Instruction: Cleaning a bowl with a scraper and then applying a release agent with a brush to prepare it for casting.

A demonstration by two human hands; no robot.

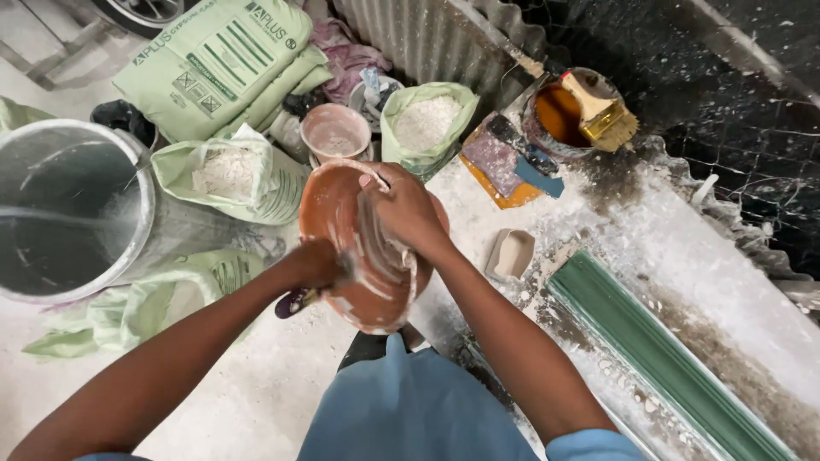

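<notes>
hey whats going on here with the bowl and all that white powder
A person in a blue garment holds a round orange-brown plastic bowl smeared with white paste, tilted over the dusty floor. The right hand has a grip on its upper rim; the left hand works a small tool inside it, the tool too blurred to name. Open green sacks of white powder, a large grey metal drum and a long green moulding lie around.

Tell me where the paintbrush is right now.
In the head view the paintbrush lies across the rim of the orange-stained bucket at upper right, bristles pointing right, beyond the trowels and well clear of both hands.
</notes>
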